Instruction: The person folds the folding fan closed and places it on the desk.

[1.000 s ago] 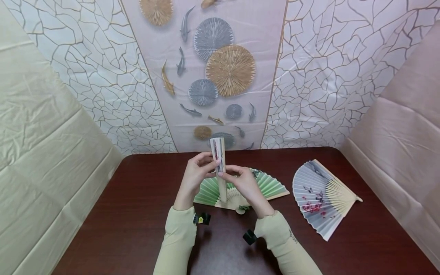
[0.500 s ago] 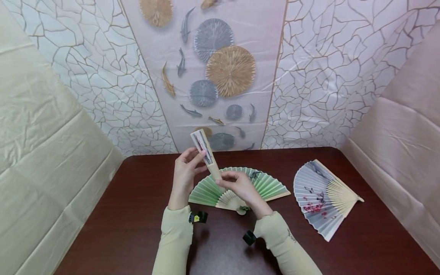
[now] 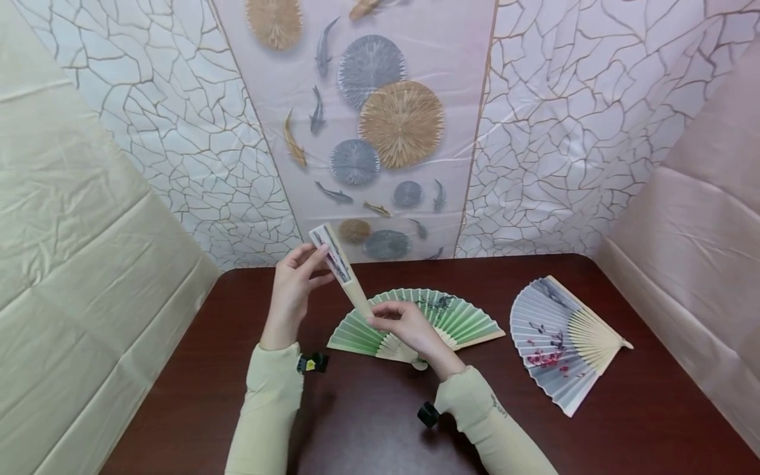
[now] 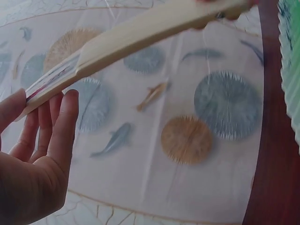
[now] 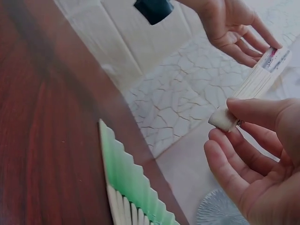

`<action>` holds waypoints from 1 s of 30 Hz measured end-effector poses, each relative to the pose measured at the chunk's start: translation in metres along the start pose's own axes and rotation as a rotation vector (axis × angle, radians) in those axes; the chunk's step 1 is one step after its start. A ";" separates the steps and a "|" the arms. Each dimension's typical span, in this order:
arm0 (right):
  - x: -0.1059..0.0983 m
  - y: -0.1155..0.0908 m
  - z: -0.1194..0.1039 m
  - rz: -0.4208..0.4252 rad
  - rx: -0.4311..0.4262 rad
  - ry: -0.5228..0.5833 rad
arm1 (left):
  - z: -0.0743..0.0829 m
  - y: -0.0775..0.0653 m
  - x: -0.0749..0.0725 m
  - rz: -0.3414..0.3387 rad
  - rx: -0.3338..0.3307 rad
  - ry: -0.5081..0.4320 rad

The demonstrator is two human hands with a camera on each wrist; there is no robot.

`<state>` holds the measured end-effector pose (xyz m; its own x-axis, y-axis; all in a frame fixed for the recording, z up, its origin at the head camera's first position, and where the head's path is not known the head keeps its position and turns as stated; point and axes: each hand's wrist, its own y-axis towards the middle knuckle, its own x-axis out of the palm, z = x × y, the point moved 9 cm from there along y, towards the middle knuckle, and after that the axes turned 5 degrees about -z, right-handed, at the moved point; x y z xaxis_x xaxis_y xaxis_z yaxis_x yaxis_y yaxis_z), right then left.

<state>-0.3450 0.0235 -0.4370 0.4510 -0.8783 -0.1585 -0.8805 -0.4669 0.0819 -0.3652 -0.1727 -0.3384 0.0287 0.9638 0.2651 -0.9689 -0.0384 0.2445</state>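
A folded hand fan (image 3: 340,265) with pale wooden ribs and a printed white and grey leaf is held tilted in the air between both hands. My left hand (image 3: 295,280) pinches its upper, leaf end between thumb and fingers. Down at the pivot end, the thumb and fingers of my right hand (image 3: 406,324) pinch the ribs; in the right wrist view the rounded wooden end (image 5: 223,119) shows under the right thumb. A spread green fan (image 3: 469,313) lies on the table behind and below the right hand, which covers part of it.
To the right, a spread grey fan (image 3: 543,343) with red blossoms lies on the dark red-brown table (image 3: 368,422). Patterned cloth (image 3: 380,138) hangs behind the table's far edge, with pale cloth walls (image 3: 77,264) on both sides.
The folded fan has gone from nearly upright to leaning left. My left hand has moved left along with its upper end, while the right hand has shifted to the pivot end.
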 end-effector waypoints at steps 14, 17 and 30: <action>0.037 0.024 -0.011 -0.054 0.003 0.085 | 0.038 0.010 -0.066 0.022 0.002 0.098; 0.042 0.028 -0.013 -0.043 0.004 0.107 | 0.044 0.009 -0.082 0.016 -0.006 0.100; 0.081 0.035 -0.021 -0.054 -0.028 0.123 | 0.050 -0.001 -0.143 0.010 -0.069 0.097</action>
<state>-0.3358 -0.0662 -0.4261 0.5132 -0.8572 -0.0421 -0.8511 -0.5146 0.1040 -0.3566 -0.3232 -0.3300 -0.0016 0.9846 0.1746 -0.9838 -0.0328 0.1762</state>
